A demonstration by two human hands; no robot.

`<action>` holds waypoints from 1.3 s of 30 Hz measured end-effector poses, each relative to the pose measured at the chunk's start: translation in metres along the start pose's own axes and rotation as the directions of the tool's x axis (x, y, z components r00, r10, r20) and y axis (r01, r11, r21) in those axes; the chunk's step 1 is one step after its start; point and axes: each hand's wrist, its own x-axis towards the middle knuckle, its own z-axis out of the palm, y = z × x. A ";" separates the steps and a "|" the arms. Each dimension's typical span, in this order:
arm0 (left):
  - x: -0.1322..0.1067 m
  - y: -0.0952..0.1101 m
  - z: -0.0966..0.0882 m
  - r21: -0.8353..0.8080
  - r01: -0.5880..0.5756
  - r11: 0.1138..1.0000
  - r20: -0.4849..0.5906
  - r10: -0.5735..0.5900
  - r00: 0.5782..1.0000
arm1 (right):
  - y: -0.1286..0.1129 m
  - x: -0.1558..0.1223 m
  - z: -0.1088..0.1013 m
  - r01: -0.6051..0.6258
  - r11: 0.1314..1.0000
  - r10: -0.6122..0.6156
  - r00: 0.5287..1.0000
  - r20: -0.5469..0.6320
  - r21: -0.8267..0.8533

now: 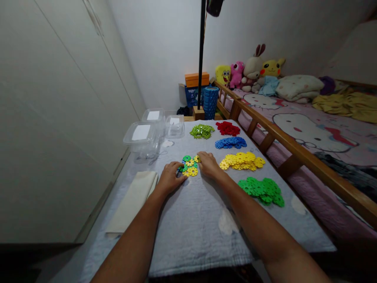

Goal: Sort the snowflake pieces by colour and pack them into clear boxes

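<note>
A small cluster of joined green and yellow plastic snowflake discs (pixel 189 165) lies on a light blue blanket (pixel 194 224). My left hand (pixel 170 178) rests on the cluster's left side, fingers curled on its edge. On its right side my right hand (pixel 208 163) pinches a yellow disc with bent fingers. Sorted piles lie beyond and to the right: lime green (pixel 202 131), red (pixel 227 128), blue (pixel 231 142), yellow (pixel 242 161) and dark green (pixel 262 190).
Clear plastic containers with lids (pixel 146 138) stand at the blanket's far left. A folded cream cloth (pixel 134 199) lies at the left. A wooden bed rail (pixel 294 151) runs along the right, a black pole (pixel 201 55) stands behind, and white cabinet doors (pixel 53 118) are at left.
</note>
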 end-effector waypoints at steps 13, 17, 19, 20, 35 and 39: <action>0.000 0.002 -0.002 -0.007 0.018 1.000 0.012 -0.018 1.000 | 0.020 -0.010 -0.018 -0.063 0.996 0.054 0.989 -0.139 -0.066; 0.000 0.000 -0.001 -0.003 0.019 1.000 0.012 -0.019 1.000 | 0.059 -0.029 -0.046 -0.199 0.978 0.175 0.948 -0.266 -0.065; 0.000 0.000 0.000 0.000 0.016 1.000 0.011 -0.016 1.000 | 0.077 -0.042 -0.055 -0.281 0.957 0.246 0.920 -0.305 -0.074; 0.000 0.000 0.000 0.001 0.015 1.000 0.013 -0.015 1.000 | 0.084 -0.049 -0.058 -0.314 0.946 0.274 0.908 -0.318 -0.081; 0.000 0.002 -0.002 0.006 0.012 1.000 0.022 -0.012 1.000 | 0.093 -0.066 -0.049 -0.392 0.914 0.333 0.869 -0.366 -0.100; 0.000 0.002 -0.002 0.010 0.002 1.000 0.013 -0.002 1.000 | 0.069 -0.055 -0.042 -0.282 0.958 0.238 0.890 -0.390 -0.060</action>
